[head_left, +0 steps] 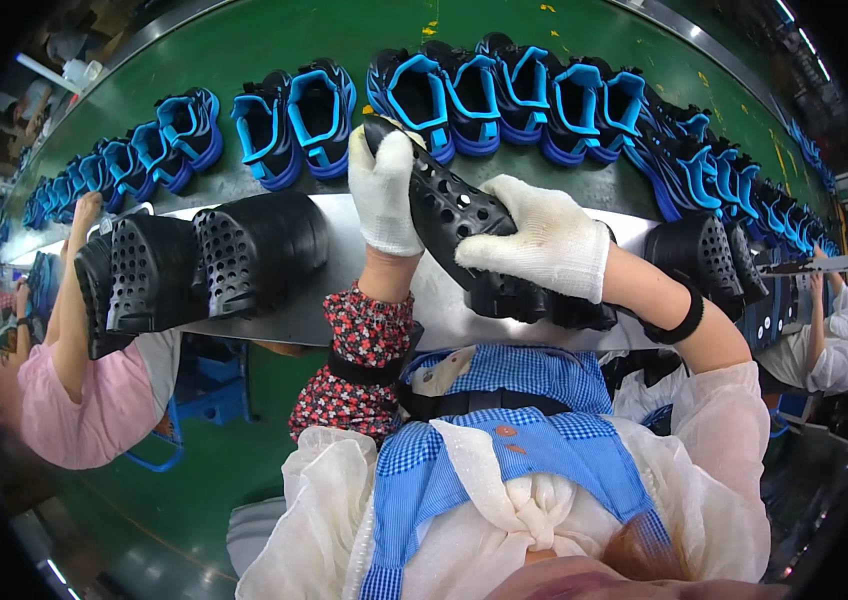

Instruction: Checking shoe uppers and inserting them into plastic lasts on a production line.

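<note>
I am watching the left hand (384,200) in a white knitted glove, which is gripping the upper end of a long black shell with round holes (449,205). The right hand (544,240), gloved alike, is holding the same shell from its four o'clock side. The shell is slanting from eleven to five o'clock, over a silvery metal shelf (347,250). Stacked black perforated shells (269,235) are lying at eight o'clock; black shoes with bright-blue collars (469,132) are standing at twelve.

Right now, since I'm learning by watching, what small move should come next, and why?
Perhaps ease the black perforated piece slightly forward: the left hand and right hand both hold it, and its far end points toward the blue-and-black shoes.
</note>
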Demonstrator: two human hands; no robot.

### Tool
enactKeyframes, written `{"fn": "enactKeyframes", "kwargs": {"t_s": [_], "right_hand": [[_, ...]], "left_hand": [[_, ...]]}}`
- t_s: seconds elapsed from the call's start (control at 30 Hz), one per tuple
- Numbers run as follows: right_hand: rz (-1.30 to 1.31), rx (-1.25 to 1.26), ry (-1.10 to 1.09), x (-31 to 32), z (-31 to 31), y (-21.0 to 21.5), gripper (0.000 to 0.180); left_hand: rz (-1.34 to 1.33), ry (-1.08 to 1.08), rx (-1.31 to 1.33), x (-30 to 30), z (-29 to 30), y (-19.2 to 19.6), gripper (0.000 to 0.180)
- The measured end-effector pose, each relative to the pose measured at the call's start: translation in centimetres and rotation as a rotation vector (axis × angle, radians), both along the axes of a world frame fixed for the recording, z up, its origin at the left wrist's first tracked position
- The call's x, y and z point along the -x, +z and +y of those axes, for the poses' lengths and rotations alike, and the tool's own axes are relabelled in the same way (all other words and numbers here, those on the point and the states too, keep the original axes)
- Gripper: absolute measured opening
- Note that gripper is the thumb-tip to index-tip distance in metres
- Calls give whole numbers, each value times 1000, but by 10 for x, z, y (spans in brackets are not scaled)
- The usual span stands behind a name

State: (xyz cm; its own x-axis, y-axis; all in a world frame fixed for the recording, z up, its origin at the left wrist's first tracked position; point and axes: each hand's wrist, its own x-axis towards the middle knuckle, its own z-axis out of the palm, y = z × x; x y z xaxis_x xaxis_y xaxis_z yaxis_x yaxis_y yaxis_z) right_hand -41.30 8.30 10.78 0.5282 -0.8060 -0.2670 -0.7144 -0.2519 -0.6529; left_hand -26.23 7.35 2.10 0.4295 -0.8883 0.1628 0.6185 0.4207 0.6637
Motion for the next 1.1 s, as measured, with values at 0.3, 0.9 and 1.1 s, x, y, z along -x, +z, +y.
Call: {"fn": "enactKeyframes", "kwargs": {"t_s": [0.3, 0.9, 1.1], "right_hand": [[208, 297, 31, -28, -51, -10, 33], [788, 328, 232, -132, -206, -98, 27], [851, 261, 309, -141, -226, -124, 33]], "left_hand": [[-225, 173, -250, -20, -59, -39, 28], [-1649, -526, -773, -24, -111, -40, 48], [-1686, -647, -791, -24, -125, -47, 46]]}}
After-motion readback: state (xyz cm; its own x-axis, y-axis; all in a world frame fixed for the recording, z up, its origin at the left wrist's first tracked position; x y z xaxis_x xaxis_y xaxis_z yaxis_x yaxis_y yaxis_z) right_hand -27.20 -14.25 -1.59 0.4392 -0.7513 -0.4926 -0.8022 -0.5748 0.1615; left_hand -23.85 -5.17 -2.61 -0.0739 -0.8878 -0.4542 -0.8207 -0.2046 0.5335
